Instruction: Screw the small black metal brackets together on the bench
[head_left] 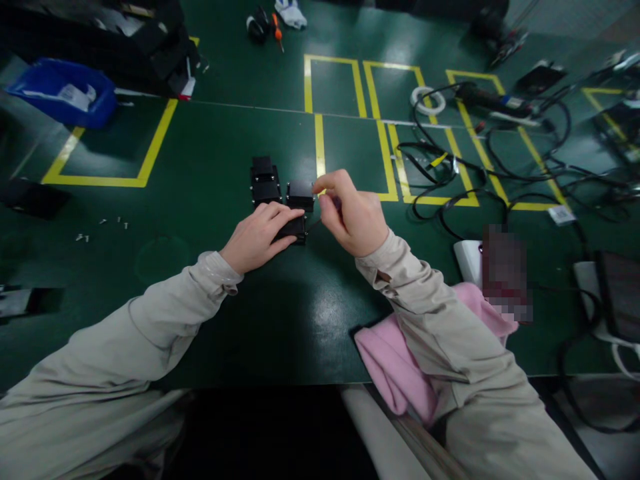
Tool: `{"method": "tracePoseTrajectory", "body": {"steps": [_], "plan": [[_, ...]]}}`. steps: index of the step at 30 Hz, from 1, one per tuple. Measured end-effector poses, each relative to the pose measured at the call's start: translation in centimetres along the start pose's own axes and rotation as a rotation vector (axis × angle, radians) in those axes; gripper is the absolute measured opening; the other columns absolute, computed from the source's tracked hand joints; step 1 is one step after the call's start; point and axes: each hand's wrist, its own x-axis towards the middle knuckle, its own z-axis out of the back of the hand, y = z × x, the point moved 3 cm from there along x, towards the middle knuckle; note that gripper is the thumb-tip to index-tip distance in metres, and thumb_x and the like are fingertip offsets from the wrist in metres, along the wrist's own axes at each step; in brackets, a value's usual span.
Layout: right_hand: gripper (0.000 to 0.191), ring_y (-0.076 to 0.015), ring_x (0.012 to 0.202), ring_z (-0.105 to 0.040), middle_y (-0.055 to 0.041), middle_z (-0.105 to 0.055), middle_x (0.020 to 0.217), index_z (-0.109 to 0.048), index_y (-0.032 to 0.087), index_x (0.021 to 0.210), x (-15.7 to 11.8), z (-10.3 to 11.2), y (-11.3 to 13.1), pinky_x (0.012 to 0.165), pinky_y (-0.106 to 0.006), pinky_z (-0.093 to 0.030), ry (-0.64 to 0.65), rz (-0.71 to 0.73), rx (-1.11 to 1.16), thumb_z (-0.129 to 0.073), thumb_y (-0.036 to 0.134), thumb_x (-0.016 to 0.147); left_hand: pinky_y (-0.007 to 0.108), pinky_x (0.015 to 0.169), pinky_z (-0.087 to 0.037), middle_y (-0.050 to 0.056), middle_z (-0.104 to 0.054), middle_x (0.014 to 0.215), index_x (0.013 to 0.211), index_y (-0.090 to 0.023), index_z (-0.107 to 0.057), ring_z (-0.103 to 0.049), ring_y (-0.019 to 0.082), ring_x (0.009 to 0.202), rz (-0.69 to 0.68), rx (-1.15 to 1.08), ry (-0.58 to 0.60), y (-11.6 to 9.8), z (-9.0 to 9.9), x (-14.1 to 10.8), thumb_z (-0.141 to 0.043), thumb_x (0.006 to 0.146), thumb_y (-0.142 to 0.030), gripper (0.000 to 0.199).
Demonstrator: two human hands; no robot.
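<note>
My left hand (263,237) lies over a small black block (296,231) on the green table, its thumb and fingers closed about it. Curled close to the block's right end is my right hand (353,213). A thin dark tool (315,225) runs from its fingers towards that end; its exact kind is too small to make out. Just beyond the held block sits another black block (301,192), with small silver screws at its sides. Further left stand more black blocks (265,183) close together, partly hidden by my left hand.
Loose screws (83,237) lie at the left, below a blue bin (65,90). Black cables (450,180) and a white tape roll (427,101) occupy the right. A pink cloth (395,360) lies under my right forearm. An orange-handled screwdriver (277,28) rests at the back.
</note>
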Motion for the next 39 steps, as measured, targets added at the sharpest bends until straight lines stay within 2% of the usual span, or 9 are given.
{"method": "tracePoseTrajectory", "body": {"steps": [9,16,22,28,34,39], "plan": [[0.053,-0.006,0.062,-0.062,0.0007,-0.068,0.08,-0.06,0.016,0.106,0.03,0.04,-0.06,0.061,-0.019,-0.043,0.014,0.019,0.005,-0.019,0.05,0.104,0.043,0.095,-0.053,0.012,-0.06,0.124,0.14,-0.017,-0.053,-0.057,0.028,0.111,-0.003,-0.004,-0.011,0.17,-0.13,-0.13,-0.057,0.096,-0.029,0.046],[0.051,-0.0073,0.061,-0.062,-0.0006,-0.067,0.078,-0.06,0.015,0.108,0.03,0.01,-0.05,0.061,-0.021,-0.044,0.021,0.011,-0.008,-0.017,0.043,0.104,0.044,0.095,-0.052,0.013,-0.059,0.125,0.143,-0.018,-0.052,-0.056,0.029,0.112,0.002,-0.003,0.004,0.22,-0.18,-0.1,-0.055,0.097,-0.03,0.047],[0.052,-0.007,0.062,-0.063,-0.0001,-0.068,0.079,-0.06,0.016,0.105,0.06,0.09,-0.04,0.06,-0.02,-0.043,0.021,0.018,0.001,-0.019,0.049,0.104,0.045,0.095,-0.052,0.013,-0.06,0.124,0.142,-0.016,-0.053,-0.056,0.029,0.111,-0.015,0.0,-0.009,0.18,-0.15,-0.13,-0.055,0.097,-0.029,0.047],[0.044,-0.0067,0.061,-0.06,0.0001,-0.067,0.078,-0.058,0.016,0.112,-0.02,0.02,0.08,0.062,-0.021,-0.044,0.018,0.022,0.0,-0.018,0.034,0.104,0.044,0.094,-0.053,0.013,-0.06,0.124,0.142,-0.016,-0.053,-0.056,0.028,0.11,-0.019,0.003,-0.016,0.15,-0.16,-0.11,-0.056,0.097,-0.029,0.046],[0.051,-0.0063,0.062,-0.062,0.0007,-0.066,0.077,-0.06,0.016,0.105,0.04,0.2,0.26,0.061,-0.02,-0.042,0.025,0.027,0.0,-0.019,0.047,0.104,0.043,0.092,-0.053,0.012,-0.06,0.123,0.141,-0.017,-0.053,-0.056,0.028,0.109,-0.013,0.021,-0.009,0.1,-0.13,-0.12,-0.055,0.098,-0.03,0.045],[0.052,-0.0073,0.062,-0.064,0.0002,-0.067,0.077,-0.061,0.016,0.104,0.03,0.23,0.18,0.06,-0.02,-0.042,0.02,0.025,-0.003,-0.019,0.048,0.104,0.042,0.091,-0.053,0.012,-0.06,0.124,0.141,-0.017,-0.052,-0.057,0.028,0.108,-0.016,0.025,-0.015,0.07,-0.09,-0.15,-0.056,0.097,-0.03,0.046]]}}
